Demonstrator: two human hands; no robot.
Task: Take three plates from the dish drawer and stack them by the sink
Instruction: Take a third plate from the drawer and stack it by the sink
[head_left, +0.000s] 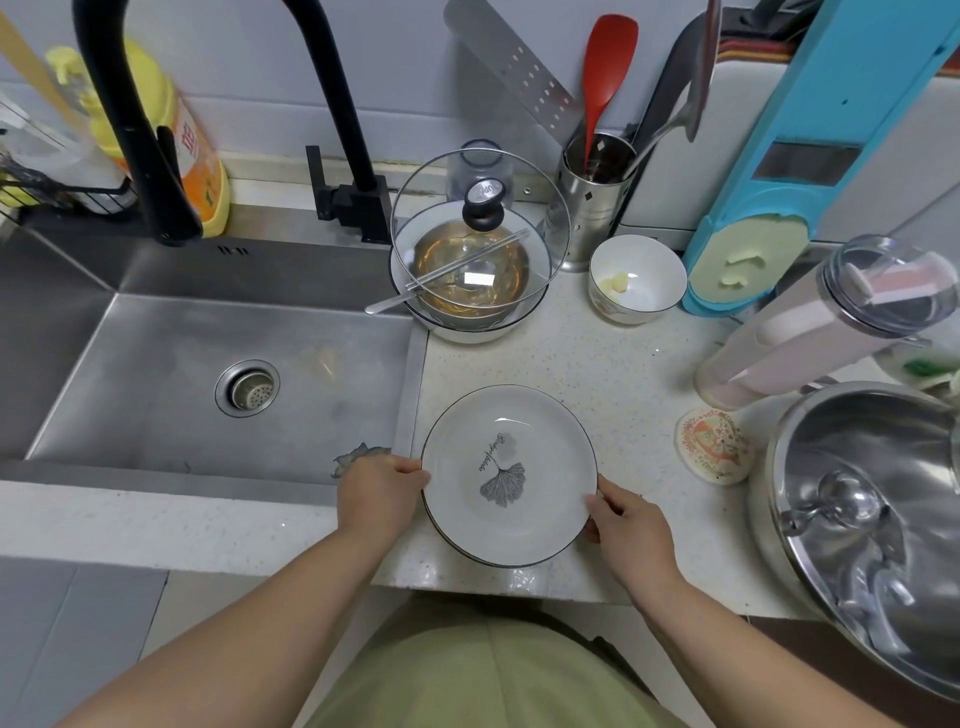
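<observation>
A white plate (506, 473) with a thin dark rim and a grey ginkgo-leaf print is on the speckled counter (613, 364), just right of the steel sink (156, 364). A second rim shows under its lower left edge, so it tops a stack; how many plates lie below I cannot tell. My left hand (376, 496) grips the plate's left edge, thumb on the rim. My right hand (626, 522) holds its lower right edge. The dish drawer is out of view.
Behind the plate stand a lidded bowl with chopsticks (467, 275), a small white bowl (636, 278) and a steel utensil holder (595, 197). A large steel pot (872, 519), a tumbler (810, 332) and a round coaster (714, 447) crowd the right. A black faucet (145, 130) arches over the sink.
</observation>
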